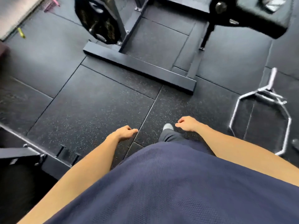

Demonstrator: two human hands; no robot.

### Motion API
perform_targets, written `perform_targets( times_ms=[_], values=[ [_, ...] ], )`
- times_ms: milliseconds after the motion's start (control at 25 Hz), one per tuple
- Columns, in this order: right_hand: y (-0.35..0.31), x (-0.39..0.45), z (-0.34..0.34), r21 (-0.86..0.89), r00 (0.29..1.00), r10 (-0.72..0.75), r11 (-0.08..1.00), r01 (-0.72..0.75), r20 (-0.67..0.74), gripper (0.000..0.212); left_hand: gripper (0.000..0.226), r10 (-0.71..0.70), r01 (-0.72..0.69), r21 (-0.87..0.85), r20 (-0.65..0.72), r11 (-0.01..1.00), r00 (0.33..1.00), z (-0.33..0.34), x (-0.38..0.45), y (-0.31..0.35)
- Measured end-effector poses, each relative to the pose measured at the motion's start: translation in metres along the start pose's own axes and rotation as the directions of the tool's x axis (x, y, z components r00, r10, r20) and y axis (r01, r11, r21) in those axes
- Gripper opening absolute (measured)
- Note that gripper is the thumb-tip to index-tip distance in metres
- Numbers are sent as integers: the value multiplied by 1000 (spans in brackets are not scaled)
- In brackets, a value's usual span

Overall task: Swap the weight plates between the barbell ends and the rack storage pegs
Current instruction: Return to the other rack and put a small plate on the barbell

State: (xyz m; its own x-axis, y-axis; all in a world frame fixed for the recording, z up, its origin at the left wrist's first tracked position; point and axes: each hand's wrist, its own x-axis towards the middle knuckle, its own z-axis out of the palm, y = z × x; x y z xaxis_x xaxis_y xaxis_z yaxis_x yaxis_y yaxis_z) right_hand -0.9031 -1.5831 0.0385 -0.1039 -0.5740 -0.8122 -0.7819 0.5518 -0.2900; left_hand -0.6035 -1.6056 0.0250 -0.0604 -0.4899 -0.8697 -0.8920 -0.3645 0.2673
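Rack frame [140, 65] stands far centre on the rubber floor [90, 101], with a black weight plate [97, 21] hung low on its far-left upright, likely parked on a storage peg, though blur hides the peg itself. Barbell [21, 136] runs off the near-left edge, its ends cut off, so any plates on it cannot be seen; a hex bar [260, 117] lies at right. Left hand [124, 132] and right hand [187, 123] hang loosely curled and empty, probably between lifts, well apart from the plate.

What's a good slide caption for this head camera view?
Both hands, left and right, empty above rubber flooring, facing a weight plate on the rack.
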Motion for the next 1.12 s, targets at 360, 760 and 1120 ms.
perform_targets(
  times_ms=[360,760,1120],
  values=[
    [-189,176,-140,-342,954,-226,896,283,198,44,45,-257,209,-426,-59,880,965,-119,69,30],
    [-408,275,-209,-497,817,-389,654,570,426,47,38,-418,247,-697,-84,673,905,-226,118,36],
    [-630,358,-191,-524,799,-377,610,595,468,48,40,-419,260,-724,-44,639,907,-420,192,-59]
  ],
)
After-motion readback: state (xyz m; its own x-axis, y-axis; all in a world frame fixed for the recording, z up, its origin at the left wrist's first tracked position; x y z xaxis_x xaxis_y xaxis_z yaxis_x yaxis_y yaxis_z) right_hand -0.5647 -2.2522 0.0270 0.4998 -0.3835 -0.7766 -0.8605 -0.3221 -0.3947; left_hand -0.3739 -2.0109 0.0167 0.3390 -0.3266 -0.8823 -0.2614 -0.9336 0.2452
